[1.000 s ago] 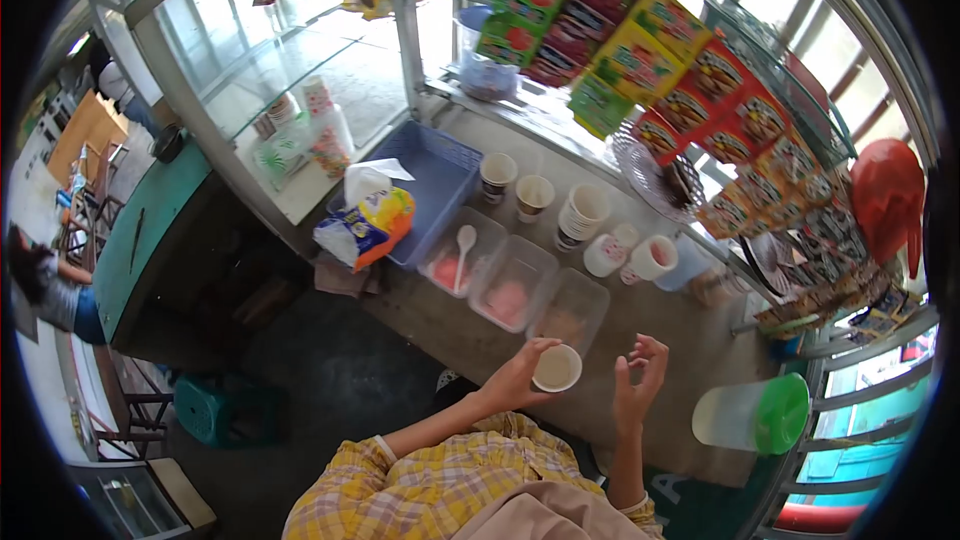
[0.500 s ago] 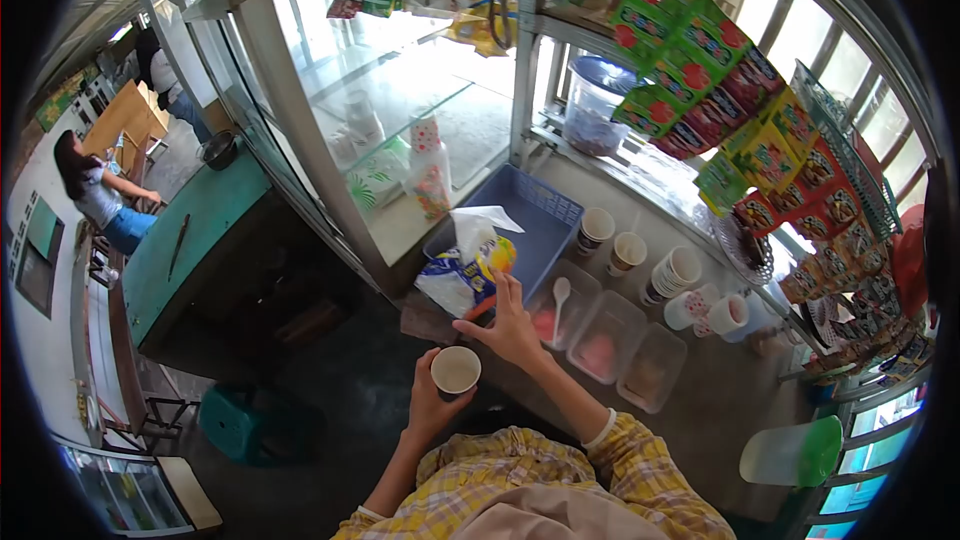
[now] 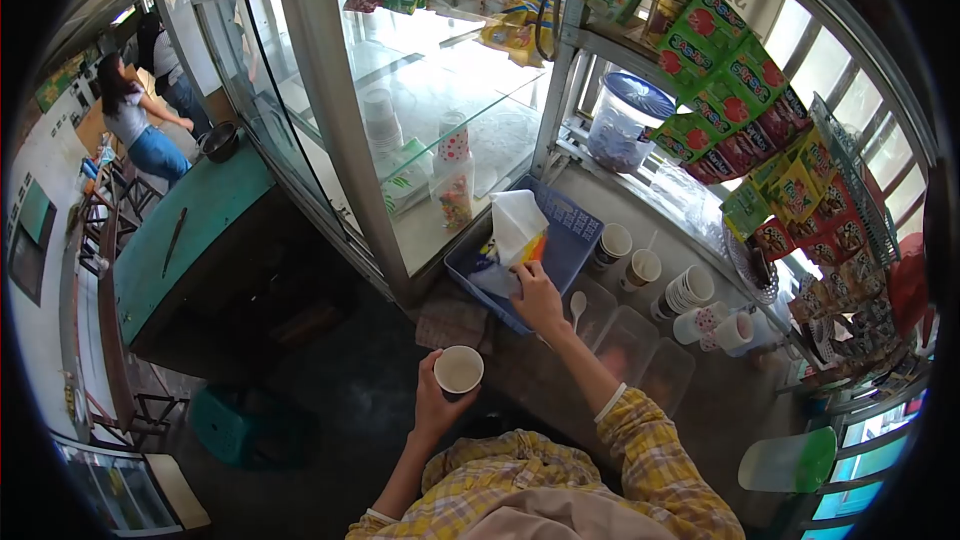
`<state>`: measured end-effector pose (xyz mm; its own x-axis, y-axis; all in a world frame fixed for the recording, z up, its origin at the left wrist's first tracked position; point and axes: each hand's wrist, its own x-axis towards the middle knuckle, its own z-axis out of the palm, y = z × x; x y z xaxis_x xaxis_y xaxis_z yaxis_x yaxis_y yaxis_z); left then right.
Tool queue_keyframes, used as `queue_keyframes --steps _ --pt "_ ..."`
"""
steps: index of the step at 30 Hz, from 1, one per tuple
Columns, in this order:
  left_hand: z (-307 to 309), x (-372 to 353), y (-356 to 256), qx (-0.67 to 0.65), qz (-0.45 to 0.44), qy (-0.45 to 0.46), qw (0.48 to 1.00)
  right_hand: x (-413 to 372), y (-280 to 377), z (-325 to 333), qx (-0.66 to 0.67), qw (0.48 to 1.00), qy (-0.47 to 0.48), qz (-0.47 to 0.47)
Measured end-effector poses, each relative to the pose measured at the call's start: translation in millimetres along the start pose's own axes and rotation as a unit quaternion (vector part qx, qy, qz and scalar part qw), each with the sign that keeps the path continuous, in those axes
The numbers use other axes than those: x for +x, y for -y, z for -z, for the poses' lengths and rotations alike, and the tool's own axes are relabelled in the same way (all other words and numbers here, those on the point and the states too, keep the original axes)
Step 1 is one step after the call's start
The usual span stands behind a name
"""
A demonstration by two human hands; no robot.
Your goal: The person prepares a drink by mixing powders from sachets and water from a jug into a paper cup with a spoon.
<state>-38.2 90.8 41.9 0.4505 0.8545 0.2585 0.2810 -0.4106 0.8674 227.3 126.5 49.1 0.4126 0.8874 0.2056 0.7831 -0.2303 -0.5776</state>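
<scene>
My left hand (image 3: 435, 402) is wrapped round a paper cup (image 3: 459, 370), its pale inside facing up. The fingers of my right hand (image 3: 537, 298) are closed on the lower edge of a white, yellow and blue packet (image 3: 518, 230). That packet lies in a blue basket (image 3: 573, 220), and its white part stands up above my fingers. Beside my right forearm are clear plastic tubs (image 3: 625, 337), one with a white spoon (image 3: 578, 308) in it.
Paper cups (image 3: 686, 290) stand along the back of the counter. A glass case (image 3: 455, 100) rises behind the basket. Sachets (image 3: 720, 85) hang at the right. A green-lidded container (image 3: 790, 460) is at lower right. Two people (image 3: 145, 125) are at far left.
My right hand has moved up and forward and closed on the packet, which now sits further inside the basket. My left hand still holds the cup. A person at far left has changed posture.
</scene>
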Motion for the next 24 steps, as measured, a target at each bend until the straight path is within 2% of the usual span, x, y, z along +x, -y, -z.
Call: queue_keyframes --steps 2,5,8,11,14,17,20,21,23,24 --pt "-1 2 -1 -0.007 0.0 0.006 1.0 0 -3 6 -0.013 1.0 0.025 0.012" --pt "-3 2 0 -0.016 -0.001 0.008 1.0 16 -4 17 0.048 0.997 0.026 -0.046" --pt "0 3 -2 -0.014 -0.002 -0.004 1.0 45 -23 5 0.094 0.988 -0.089 -0.086" --pt "3 3 -5 -0.007 -0.006 -0.008 1.0 81 -49 -17 0.089 0.968 -0.133 -0.196" --pt "5 1 -7 -0.006 -0.013 -0.003 1.0 100 -70 -30 0.17 0.954 -0.097 -0.229" --pt "5 0 -5 -0.018 -0.017 0.002 1.0 106 -76 -23 0.135 0.971 -0.084 -0.18" --pt "8 -2 -6 -0.013 -0.021 0.0 1.0 114 -58 -8 0.174 0.966 -0.132 -0.138" --pt "8 -3 -6 -0.015 -0.019 0.001 1.0 119 -50 -1 0.184 0.96 -0.169 -0.128" --pt "9 -2 -7 -0.015 -0.022 0.005 1.0 122 -26 24 0.203 0.942 -0.264 -0.025" --pt "10 -2 -8 -0.013 -0.026 0.007 1.0 121 -11 43 0.279 0.921 -0.272 -0.011"
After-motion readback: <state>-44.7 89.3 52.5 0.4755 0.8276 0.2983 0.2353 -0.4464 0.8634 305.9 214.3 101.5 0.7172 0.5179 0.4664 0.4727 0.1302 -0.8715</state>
